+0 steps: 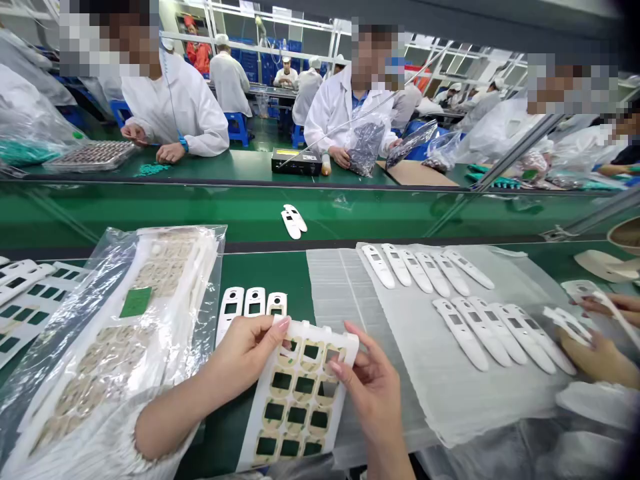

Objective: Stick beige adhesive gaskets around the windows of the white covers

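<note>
Both hands are apart but on the same piece. The left hand (245, 353) grips the upper left edge, and the right hand (370, 383) holds the right edge of a white die-cut sheet with square dark-green windows and tan rings (295, 400). This sheet rests on the green bench (213, 437), its lower edge toward the wearer.

Progress as observed: three white plastic casing pieces with dark rectangular windows (253, 310) lie just above the held sheet. Twelve or so long white plastic casings (463, 333) lie in two rows on a translucent grey sheet (415, 360). Most positions on the held sheet appear occupied; its top row is partly hidden by the fingers.

Left of the hands, a clear plastic bag (170, 280) holds a stack of similar white sheets, with more white sheets with green windows (25, 300) at the bench edge. At right, a neighbouring worker's hands (597, 330) hold a white casing (567, 323). Beyond, two white casings (293, 221) lie on a green conveyor belt (400, 213).
</note>
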Motion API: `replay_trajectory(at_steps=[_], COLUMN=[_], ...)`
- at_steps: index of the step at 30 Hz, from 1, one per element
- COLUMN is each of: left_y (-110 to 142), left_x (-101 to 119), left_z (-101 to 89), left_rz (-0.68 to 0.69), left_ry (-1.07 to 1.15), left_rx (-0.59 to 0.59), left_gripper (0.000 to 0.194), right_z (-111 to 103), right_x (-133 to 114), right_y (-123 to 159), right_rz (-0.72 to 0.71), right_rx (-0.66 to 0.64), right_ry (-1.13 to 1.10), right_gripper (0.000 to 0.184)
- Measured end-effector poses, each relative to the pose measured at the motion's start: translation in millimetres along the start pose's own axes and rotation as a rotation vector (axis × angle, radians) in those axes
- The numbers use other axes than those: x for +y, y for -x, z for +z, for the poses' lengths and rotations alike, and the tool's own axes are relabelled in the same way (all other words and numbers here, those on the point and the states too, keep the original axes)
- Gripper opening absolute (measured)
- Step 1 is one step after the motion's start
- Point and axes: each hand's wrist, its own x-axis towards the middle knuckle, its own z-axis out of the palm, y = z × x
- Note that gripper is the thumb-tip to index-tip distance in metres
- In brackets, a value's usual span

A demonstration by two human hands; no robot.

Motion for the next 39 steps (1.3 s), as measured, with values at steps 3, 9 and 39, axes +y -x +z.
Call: replay_trajectory(at_steps=[3, 9, 39], left_y=[-9, -17, -19], left_x=[-1, 4, 35], left_z=[-5.3, -2.0, 23.9], left_rz=[0.013, 0.320, 0.498], left_ry=[-0.100, -0.380, -0.428], left_rx=[-0.007, 0.218, -0.203], left_gripper=[0.057, 0.043, 0.016], right_z=[-3, -8, -6], right_x=[-6, -7, -14], right_y=[-5, -9, -10], right_rz=[-0.020, -0.106, -0.473], right_rx=[-0.067, -0.043, 0.001], right_ry=[0.006, 0.254, 0.397], right_gripper=[0.076, 0.044, 0.015])
